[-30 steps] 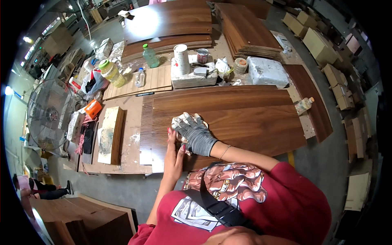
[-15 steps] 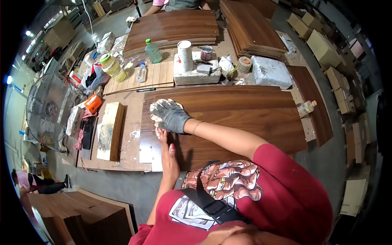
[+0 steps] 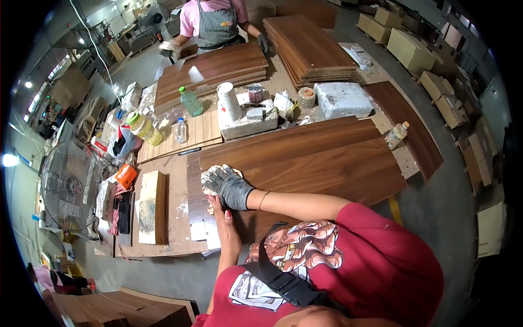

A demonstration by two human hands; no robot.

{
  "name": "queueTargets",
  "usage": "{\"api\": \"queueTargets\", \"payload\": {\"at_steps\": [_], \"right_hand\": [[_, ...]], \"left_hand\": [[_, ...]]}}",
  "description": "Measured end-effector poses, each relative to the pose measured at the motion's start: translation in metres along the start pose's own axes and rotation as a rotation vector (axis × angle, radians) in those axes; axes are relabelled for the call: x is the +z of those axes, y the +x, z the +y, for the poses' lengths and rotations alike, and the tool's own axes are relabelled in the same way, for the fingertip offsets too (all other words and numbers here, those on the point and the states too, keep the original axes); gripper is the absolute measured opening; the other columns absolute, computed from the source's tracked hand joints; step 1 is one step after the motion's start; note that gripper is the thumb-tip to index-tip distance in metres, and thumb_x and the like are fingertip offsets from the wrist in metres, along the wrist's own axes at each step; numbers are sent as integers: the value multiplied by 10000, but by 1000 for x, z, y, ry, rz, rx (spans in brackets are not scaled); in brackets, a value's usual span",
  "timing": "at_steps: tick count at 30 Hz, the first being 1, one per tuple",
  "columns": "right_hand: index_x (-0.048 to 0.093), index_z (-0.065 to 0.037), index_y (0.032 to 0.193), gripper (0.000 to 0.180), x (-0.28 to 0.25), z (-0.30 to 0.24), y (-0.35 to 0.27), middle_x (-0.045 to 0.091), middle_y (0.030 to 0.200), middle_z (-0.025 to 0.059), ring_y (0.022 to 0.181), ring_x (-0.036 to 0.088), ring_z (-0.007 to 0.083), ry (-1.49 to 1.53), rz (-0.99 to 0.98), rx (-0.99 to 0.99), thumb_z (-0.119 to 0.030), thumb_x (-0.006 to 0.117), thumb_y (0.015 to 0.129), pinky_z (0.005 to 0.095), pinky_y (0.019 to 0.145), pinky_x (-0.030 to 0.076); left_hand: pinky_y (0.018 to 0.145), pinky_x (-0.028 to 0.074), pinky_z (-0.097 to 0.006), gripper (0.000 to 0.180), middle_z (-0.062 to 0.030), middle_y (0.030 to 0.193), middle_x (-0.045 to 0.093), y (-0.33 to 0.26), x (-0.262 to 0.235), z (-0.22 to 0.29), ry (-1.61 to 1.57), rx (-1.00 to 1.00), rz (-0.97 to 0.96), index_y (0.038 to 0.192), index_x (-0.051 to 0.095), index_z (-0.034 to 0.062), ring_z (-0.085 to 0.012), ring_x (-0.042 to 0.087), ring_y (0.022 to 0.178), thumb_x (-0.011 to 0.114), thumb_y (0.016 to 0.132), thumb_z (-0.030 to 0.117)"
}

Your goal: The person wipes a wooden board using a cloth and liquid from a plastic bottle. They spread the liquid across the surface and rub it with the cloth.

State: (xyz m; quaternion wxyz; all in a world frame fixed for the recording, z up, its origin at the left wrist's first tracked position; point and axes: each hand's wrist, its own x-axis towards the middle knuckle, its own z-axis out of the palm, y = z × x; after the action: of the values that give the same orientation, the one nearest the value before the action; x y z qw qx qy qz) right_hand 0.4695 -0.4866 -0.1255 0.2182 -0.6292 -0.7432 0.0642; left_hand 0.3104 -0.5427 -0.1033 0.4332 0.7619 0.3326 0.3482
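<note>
Vs. 1 s ago the gloved right hand (image 3: pixel 225 185) has slid left along the walnut-veneer panel (image 3: pixel 321 163), from mid-board to its left end; a co-worker in a striped apron (image 3: pixel 217 24) has also come into view at the top. Right hand now lies flat, fingers (image 3: pixel 211 175) spread wide, pressing a pale cloth or pad (image 3: pixel 208 192) on the panel's left edge; only a corner of it shows, so can't tell what it is exactly. Bare left hand (image 3: pixel 227 231) w/ red nails rests just below, fingers straight and close together, tips touching the panel's near edge, holding nothing. Panel lies flat across the counter (image 3: pixel 174 218), long side left-right. Left of it: a wood block (image 3: pixel 151 207) w/ a smeared top, an orange tool (image 3: pixel 126 175). Behind it: white foam block (image 3: pixel 246 121) carrying a white cup (image 3: pixel 229 101) and a jar, tape roll (image 3: pixel 306 97), green bottle (image 3: pixel 190 101), oil bottle (image 3: pixel 144 128). More veneer stacks (image 3: pixel 310 49) at the back; floor fan (image 3: pixel 68 191) at left; workshop w/ concrete floor, cardboard boxes (image 3: pixel 409 50) at right.
</note>
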Motion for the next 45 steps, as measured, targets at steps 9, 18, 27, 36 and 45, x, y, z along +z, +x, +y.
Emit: {"api": "queueTargets", "payload": {"at_steps": [9,18,27,36,45], "right_hand": [[388,-78,1551,647,8,-8,-22,367,1613,183,1521,289,366,22,74,35,-374,501,987,511,1259,135],[534,-78,1424,565,-2,36,-18,476,1510,171,1460,339,350,-3,-9,-90,-395,579,958,468,1230,230],[646,-59,1030,188,0,72,101,705,1022,175,1008,689,318,341,-214,42,-221,559,990,449,862,531],[672,-57,1078,224,-15,26,113,714,1094,165,1065,678,357,6,-331,67,-168,670,885,461,908,554],[660,-184,1299,379,-4,18,55,634,1353,72,1217,612,271,161,-114,-182,-248,667,926,412,1016,478]], "left_hand": [[1266,81,-425,656,-227,1702,114,-2,-13,8,-57,-32,-39,1597,229,-41,-337,93,1586,294,1120,404],[507,419,-215,338,-14,657,612,-67,-75,7,-241,-433,303,791,669,-29,-72,553,544,612,1050,182],[515,407,-230,333,-70,743,737,-91,-53,-4,-269,-798,108,857,744,-13,-57,562,577,759,951,306],[717,526,-256,254,-96,912,771,-105,-37,-28,-545,-671,168,997,749,-30,-115,693,820,728,981,223],[721,506,-240,279,-119,969,781,-97,-52,-36,-619,-731,11,1005,730,-29,-104,657,758,734,976,249]]}}
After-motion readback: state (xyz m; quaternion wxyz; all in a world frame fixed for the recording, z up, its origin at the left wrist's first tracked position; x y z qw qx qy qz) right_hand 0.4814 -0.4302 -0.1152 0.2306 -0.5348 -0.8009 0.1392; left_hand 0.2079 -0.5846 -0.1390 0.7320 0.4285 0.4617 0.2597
